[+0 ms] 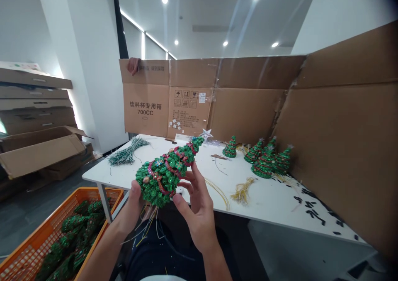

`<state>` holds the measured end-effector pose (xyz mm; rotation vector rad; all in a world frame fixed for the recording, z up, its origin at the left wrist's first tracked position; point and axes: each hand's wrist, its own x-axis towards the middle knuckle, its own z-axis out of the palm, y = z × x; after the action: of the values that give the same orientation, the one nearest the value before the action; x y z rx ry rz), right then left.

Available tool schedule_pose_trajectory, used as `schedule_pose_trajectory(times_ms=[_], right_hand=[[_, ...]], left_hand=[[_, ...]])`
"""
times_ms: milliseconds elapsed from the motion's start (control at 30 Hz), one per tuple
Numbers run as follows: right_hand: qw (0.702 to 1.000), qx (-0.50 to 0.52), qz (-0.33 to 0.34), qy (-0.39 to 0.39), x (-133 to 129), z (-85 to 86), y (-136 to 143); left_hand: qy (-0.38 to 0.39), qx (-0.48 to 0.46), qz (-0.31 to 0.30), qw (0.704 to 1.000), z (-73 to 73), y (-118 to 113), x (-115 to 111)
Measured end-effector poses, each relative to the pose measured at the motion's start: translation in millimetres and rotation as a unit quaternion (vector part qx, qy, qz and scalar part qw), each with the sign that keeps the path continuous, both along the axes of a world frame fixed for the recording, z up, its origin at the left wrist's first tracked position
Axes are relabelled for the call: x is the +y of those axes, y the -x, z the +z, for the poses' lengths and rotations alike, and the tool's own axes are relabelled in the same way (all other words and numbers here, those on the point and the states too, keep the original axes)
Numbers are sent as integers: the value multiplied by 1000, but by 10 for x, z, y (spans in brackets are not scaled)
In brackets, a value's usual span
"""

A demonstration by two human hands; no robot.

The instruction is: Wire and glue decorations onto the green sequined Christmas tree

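Above the near edge of the white table (113, 174): a green decorated tree (168, 169), tilted, its star (206, 134) toward the far right | left hand (131, 209): closed on the tree's base, fingers mostly hidden | right hand (198, 216): half curled, thumb and fingertips holding the tree's right side | smaller trees (264, 162): standing far right

Tabletop (264, 206): white, flat, straight front edge. Directly on it: one bundle of green wires (129, 151), left end; one small green tree (230, 147), upright, toward the back; one cluster of similar trees (263, 162), upright, farther right; one sheaf of yellow strands (242, 191), nearer the front; curved yellow wires (221, 192), left of the sheaf; black pieces (314, 215), scattered, right end.
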<state>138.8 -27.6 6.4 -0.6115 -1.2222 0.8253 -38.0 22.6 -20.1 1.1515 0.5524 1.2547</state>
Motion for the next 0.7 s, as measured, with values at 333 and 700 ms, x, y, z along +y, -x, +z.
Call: schedule_pose_trajectory(times_ms=[333,700], right_hand=[[1000,8,1,2,0,-16,2],[997,-52,-9,-47,-48,-18,5]], left_hand=[[2,6,14,1000,10,2,-7],[120,-61,8,991,489,-76,-220]])
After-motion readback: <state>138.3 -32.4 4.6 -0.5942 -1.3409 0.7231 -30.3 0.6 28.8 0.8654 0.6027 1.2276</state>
